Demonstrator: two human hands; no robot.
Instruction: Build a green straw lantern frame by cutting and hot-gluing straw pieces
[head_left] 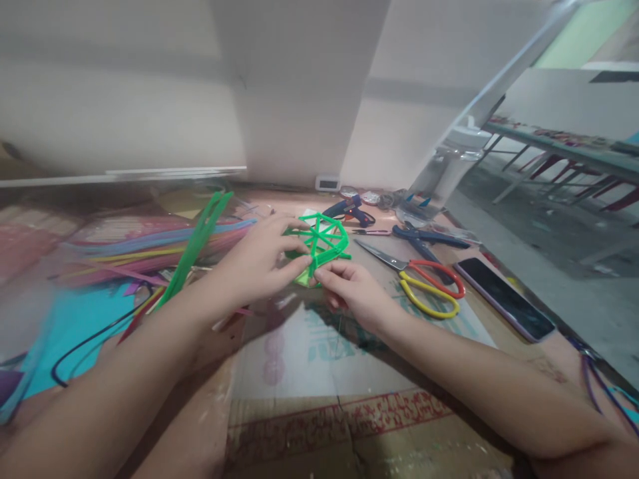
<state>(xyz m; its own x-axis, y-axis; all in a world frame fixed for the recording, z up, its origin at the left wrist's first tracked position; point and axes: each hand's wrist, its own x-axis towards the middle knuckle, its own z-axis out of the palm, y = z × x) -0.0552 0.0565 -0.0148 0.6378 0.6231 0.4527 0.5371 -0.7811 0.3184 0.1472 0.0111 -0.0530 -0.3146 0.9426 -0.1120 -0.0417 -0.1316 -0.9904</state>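
A green frame [327, 241] of thin strips, shaped like a spoked wheel with a raised rim, is held up over the middle of the work surface. My left hand [272, 256] grips its left side, thumb at the lower edge and fingers behind the spokes. At the frame's bottom edge, my right hand [349, 289] has its thumb and forefinger pinched together; whatever lies between them is too small to make out. A small yellow-green piece [303, 278] shows just below the frame, between the hands.
Scissors [404, 266] with red and yellow handles, blue pliers [429, 236] and a phone [504, 299] lie on the right. A glue gun [349, 211] is behind the frame. Green strips [194, 249] and a colourful bundle [144, 249] lie left. A clear-walled cup [449, 173] stands back right.
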